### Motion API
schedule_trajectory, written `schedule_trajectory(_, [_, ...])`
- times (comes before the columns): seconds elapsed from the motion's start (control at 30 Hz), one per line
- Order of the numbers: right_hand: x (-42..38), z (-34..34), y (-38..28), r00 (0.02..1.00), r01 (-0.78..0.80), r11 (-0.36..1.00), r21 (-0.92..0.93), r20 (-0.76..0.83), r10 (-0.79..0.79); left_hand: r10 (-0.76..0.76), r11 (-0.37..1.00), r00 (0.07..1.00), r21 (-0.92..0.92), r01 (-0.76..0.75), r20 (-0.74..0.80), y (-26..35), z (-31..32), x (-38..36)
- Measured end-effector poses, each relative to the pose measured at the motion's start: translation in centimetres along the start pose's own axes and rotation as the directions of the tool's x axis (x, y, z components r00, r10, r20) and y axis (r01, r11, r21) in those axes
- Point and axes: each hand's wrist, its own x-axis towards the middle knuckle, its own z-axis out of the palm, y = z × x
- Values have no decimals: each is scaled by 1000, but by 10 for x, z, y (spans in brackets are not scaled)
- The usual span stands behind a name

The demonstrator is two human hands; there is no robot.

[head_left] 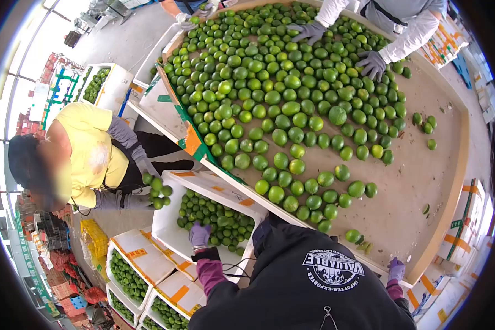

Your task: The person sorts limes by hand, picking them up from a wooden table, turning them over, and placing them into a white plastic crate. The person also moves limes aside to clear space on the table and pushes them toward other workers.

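My left hand (pixel 199 235), in a purple glove, lies over the limes (pixel 220 217) in an open white foam box (pixel 168 217) beside the sorting table. Its fingers look outstretched, and no lime shows in its grip. At the table's near right corner, my right hand (pixel 396 269), also in a purple glove, rests on the raised wooden rim (pixel 432 250) with its fingers apart. A wide spread of loose limes (pixel 280 121) covers much of the table, thinning toward my side. A few single limes (pixel 353 236) lie near the front rim.
On the left, a co-worker in a yellow shirt (pixel 96 148) holds several limes (pixel 158 192) above my box. Across the table, another person's gloved hands (pixel 311 32) touch the limes. Lime-filled boxes (pixel 127 280) and a yellow crate (pixel 94 237) stand at lower left; taped cartons (pixel 459 236) are at right.
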Motion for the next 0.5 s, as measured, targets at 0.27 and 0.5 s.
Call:
schedule_trajectory(0.27, [-14, -8, -16, 999, -10, 1000, -21, -39, 9, 856, 493, 455, 122, -862, -247, 234, 75, 2])
schedule_trajectory(0.5, [-14, -7, -13, 998, -39, 999, -10, -40, 38, 874, 243, 387, 427, -871, 294, 325, 122, 52])
